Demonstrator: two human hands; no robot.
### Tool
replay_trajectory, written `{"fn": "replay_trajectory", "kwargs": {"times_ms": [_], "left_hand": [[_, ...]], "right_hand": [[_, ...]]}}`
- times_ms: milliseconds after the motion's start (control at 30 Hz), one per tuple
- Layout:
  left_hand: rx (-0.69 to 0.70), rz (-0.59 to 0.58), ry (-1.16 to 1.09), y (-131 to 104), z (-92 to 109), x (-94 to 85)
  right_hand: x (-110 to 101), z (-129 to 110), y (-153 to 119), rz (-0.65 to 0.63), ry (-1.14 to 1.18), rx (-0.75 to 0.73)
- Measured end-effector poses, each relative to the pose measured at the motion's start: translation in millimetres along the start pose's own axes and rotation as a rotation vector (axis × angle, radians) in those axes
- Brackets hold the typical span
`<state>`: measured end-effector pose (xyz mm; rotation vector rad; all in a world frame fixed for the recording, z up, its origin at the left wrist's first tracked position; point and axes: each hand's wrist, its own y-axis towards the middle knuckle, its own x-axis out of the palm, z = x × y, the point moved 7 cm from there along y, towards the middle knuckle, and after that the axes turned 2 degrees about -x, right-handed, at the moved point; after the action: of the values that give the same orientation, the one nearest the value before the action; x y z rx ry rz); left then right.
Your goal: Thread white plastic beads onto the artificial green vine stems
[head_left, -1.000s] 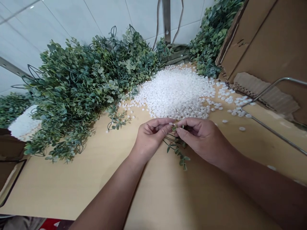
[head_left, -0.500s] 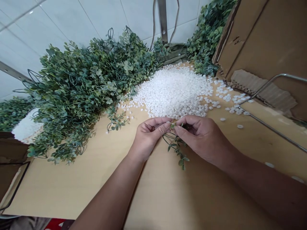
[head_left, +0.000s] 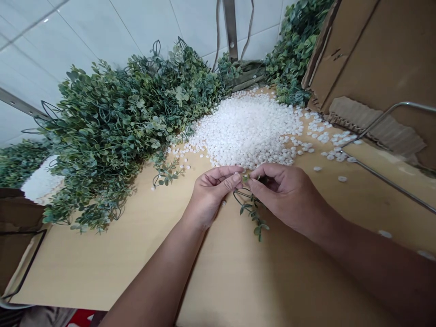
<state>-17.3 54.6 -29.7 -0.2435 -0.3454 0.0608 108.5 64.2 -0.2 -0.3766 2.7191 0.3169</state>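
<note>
My right hand [head_left: 289, 195] pinches a sprig of artificial green leaves [head_left: 259, 225] between thumb and fingers. The sprig's stem end and a few small leaves lie between my two hands, and the rest hangs below my right fingers over the table. Close beside it, my left hand [head_left: 208, 193] is closed, thumb against fingers; what it grips at the tips is too small to make out. A small white piece [head_left: 224, 203] lies on the table next to my left hand. Just beyond my fingertips is a heap of small white plastic pieces [head_left: 248, 129].
A large pile of leafy sprigs [head_left: 112, 122] covers the back left, with another white heap [head_left: 42, 179] beyond it. More greenery [head_left: 294, 54] stands at the back right by a cardboard box [head_left: 384, 59]. A bent metal rod [head_left: 391, 179] crosses the wooden table [head_left: 119, 263] at right.
A small white piece now shows on the table by my left hand, where none was visible before. Both hands stay nearly in place, with slight finger movement. The view shifts slightly.
</note>
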Motion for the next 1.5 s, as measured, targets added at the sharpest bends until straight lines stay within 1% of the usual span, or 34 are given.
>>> {"fn": "replay_trajectory", "kwargs": {"times_ms": [133,233,400,533,700,900,1067,1233,1500], "left_hand": [[-0.021,0.048,-0.01,1.3,-1.3,-2.4],[-0.014,0.06,0.003,1.0,-1.4,-1.5],[0.021,0.026,0.024,0.1,-1.7,0.7],[0.009,0.007,0.028,0.0,-3.2,1.0],[-0.005,0.037,0.041,-1.5,-2.7,0.9],[-0.011,0.013,0.039,-1.7,-3.7,2.0],[0.006,0.031,0.066,-1.7,-3.3,-0.1],[-0.01,0.027,0.068,-1.7,-4.4,0.2],[-0.003,0.012,0.066,-0.9,-1.8,2.5]], "right_hand": [[0.8,0.0,-0.9,-0.01,-0.023,-0.008],[0.8,-0.4,-0.8,-0.013,-0.035,-0.013],[-1.0,-1.2,-0.9,-0.002,-0.068,-0.007],[-0.1,-0.9,-0.9,-0.009,-0.08,0.006],[-0.1,0.2,-0.5,0.004,-0.073,0.005],[-1.1,0.6,-1.1,0.015,-0.08,0.002],[0.0,2.5,-0.3,0.014,-0.049,0.029],[0.5,3.3,0.3,0.015,-0.033,0.046],[-0.9,0.6,-0.7,0.033,-0.02,0.002]]}}
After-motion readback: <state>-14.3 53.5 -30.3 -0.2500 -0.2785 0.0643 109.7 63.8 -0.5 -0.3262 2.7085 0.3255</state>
